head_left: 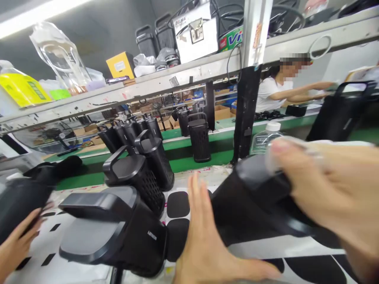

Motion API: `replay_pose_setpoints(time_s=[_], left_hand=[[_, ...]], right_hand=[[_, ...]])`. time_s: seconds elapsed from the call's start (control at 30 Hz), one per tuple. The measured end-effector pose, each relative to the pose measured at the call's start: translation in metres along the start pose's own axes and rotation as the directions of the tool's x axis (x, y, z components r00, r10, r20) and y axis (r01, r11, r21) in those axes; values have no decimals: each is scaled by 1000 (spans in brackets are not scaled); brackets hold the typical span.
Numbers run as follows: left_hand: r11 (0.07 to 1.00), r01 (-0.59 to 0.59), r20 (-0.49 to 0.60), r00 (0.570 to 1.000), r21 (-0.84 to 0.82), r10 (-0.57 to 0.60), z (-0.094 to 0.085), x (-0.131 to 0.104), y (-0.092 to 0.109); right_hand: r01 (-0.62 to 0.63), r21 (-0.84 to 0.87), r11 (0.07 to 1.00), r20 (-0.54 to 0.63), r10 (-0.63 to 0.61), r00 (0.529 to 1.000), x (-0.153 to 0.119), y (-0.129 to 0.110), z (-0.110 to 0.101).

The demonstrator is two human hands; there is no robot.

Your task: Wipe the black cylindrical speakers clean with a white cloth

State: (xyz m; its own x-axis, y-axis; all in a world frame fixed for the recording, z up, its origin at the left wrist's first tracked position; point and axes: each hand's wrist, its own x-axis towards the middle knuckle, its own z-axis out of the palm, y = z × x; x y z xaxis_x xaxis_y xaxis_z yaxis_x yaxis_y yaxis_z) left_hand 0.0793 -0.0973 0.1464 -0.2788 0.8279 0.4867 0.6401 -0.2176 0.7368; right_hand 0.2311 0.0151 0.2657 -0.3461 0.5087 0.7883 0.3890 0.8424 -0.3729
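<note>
1. Black speaker [245,197]: lies tilted across the bench between both hands, top end towards the right, not upright like the others.
2. Second speaker [112,232]: lies on its side just left of it, handle end facing the camera.
3. Row of upright speakers [148,165]: stands behind, beside the green belt [189,157].
4. Right hand [325,189]: covers the black speaker's top end; too blurred to tell the grip.
5. Left hand [195,236]: lies open and flat, fingers straight, against the black speaker's side.
6. Co-worker's hand [14,240]: touches a dark unit at the lower left.
7. Black pads [177,205]: sit unpeeled on the white sheet.
</note>
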Motion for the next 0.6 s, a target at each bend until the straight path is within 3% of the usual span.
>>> replay_pose_setpoints(time_s=[0.07,0.13,0.17,0.27,0.37,0.47,0.53,0.6], left_hand=[[1000,-21,-115,993,9,22,13,14,20],[999,47,-234,971,-23,-51,21,24,28],[994,90,-265,959,-58,-102,22,27,29],[979,136,-253,952,-152,-172,14,33,21],[973,144,-262,947,-179,-189,3,37,12],[958,197,-290,923,-209,-253,-2,40,10],[959,188,-289,925,-211,-245,-2,41,10],[962,172,-279,933,-212,-228,-1,42,11]], right_hand=[[306,39,951,4,-307,952,17,-23,7],[422,114,899,85,-432,898,31,-25,13],[368,173,913,148,-394,907,36,-19,15],[19,340,940,309,-131,942,43,14,18],[-245,272,931,284,166,944,40,51,22],[-463,142,875,281,413,866,29,77,28],[-548,155,822,349,473,809,21,86,31],[-599,244,763,392,487,780,14,89,32]])
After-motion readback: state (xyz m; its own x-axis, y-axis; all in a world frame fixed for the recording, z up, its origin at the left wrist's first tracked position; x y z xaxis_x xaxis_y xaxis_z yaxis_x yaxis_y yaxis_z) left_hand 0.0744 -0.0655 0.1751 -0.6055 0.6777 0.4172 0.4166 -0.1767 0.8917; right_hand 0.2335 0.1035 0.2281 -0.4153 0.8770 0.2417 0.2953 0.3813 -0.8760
